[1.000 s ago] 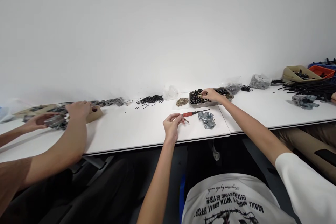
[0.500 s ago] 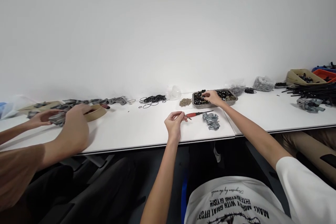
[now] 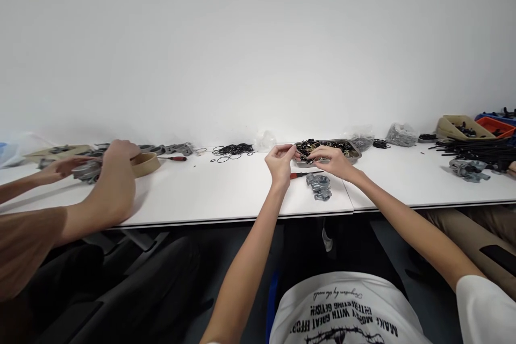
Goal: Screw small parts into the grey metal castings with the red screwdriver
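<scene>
Clock centred between your hands: your left hand (image 3: 281, 164), at 9, pinches a slim part (image 3: 302, 156) by fingertips, rest of the fingers curled. Right hand (image 3: 332, 162), at 3, has thumb and index nearly together at its far end; can't tell if they grip it or a second bit. Tray (image 3: 357, 157) of small black and brass-coloured pieces is at 1, just beyond. Slim part looks light and stiff, probably easy to drop; pinch it mid-length. Grey metal body (image 3: 319, 187) lies on the tabletop (image 3: 242, 193) at 5, likely rigid and heavier; take it round the thick middle. Readable text: only your shirt (image 3: 346, 301), upside down: "WITH GREAT", "INTERESTING", "Forgotten by the world". No label legible on the parts.
</scene>
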`<action>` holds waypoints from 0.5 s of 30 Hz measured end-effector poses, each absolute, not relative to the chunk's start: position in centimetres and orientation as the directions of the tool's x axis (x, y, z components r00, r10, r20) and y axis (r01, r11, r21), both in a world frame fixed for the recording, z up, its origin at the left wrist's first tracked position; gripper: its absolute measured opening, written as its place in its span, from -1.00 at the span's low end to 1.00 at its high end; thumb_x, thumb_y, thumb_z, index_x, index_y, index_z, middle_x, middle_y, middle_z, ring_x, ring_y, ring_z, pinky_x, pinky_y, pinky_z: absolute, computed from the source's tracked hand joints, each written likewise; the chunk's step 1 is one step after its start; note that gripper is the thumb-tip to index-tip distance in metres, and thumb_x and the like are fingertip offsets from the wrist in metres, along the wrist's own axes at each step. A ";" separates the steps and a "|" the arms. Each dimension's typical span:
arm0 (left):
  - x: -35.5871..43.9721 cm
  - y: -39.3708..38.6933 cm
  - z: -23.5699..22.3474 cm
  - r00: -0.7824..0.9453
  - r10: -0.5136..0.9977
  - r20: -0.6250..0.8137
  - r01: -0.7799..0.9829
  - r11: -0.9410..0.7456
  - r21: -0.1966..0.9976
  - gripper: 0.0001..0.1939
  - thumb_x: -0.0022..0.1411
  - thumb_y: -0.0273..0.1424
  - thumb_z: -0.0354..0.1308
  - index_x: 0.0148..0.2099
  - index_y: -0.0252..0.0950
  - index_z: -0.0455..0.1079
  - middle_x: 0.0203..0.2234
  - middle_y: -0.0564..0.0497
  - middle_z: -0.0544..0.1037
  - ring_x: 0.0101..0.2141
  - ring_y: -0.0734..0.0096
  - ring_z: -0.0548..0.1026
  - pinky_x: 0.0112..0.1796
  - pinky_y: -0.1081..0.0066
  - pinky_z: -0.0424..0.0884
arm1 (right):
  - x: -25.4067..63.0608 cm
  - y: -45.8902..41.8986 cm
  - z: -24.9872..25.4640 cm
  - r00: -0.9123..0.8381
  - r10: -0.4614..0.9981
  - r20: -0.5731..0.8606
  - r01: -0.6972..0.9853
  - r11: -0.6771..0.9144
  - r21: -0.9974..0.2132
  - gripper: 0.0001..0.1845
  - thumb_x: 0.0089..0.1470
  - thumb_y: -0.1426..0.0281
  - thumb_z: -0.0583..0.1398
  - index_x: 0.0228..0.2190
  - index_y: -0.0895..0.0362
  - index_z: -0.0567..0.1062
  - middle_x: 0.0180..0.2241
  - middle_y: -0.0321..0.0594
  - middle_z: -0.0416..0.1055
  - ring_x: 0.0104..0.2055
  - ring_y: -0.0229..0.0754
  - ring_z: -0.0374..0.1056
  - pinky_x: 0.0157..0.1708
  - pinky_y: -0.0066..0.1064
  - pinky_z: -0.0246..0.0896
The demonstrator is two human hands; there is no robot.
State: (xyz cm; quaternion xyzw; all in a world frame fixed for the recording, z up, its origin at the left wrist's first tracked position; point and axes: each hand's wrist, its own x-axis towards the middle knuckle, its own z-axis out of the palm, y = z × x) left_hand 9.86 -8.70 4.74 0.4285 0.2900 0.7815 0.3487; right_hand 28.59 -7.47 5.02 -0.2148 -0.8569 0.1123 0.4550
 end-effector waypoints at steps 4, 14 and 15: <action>10.3 -9.0 4.8 -0.302 0.843 0.445 -0.308 -0.529 0.791 -0.74 -0.05 -0.33 0.47 -0.38 -0.33 0.48 -0.62 0.05 0.51 -0.57 0.43 0.48 -0.50 0.39 0.42 | 28.8 -7.8 5.1 -0.471 0.463 0.751 0.246 0.886 -0.393 -0.82 0.20 0.40 0.30 -0.19 0.02 0.71 -0.14 -0.15 0.62 -0.11 -0.09 0.54 -0.04 -0.20 0.47; 10.2 -8.6 5.4 -0.060 0.957 0.285 -0.337 -0.288 0.896 -0.72 -0.13 -0.42 0.54 -0.44 -0.37 0.49 -0.68 0.05 0.47 -0.63 0.48 0.41 -0.55 0.43 0.33 | 29.4 -8.1 4.9 -0.503 0.581 0.639 0.224 0.802 -0.554 -0.90 0.09 0.30 0.42 -0.30 0.01 0.75 -0.27 -0.21 0.63 -0.24 -0.12 0.53 -0.14 -0.24 0.46; 10.1 -8.6 5.3 -0.056 0.962 0.267 -0.341 -0.270 0.901 -0.71 -0.13 -0.42 0.55 -0.45 -0.37 0.49 -0.69 0.05 0.46 -0.64 0.49 0.41 -0.55 0.43 0.32 | 29.5 -8.1 4.9 -0.516 0.570 0.639 0.227 0.811 -0.540 -0.90 0.10 0.31 0.41 -0.30 0.00 0.75 -0.25 -0.21 0.63 -0.23 -0.12 0.53 -0.13 -0.24 0.46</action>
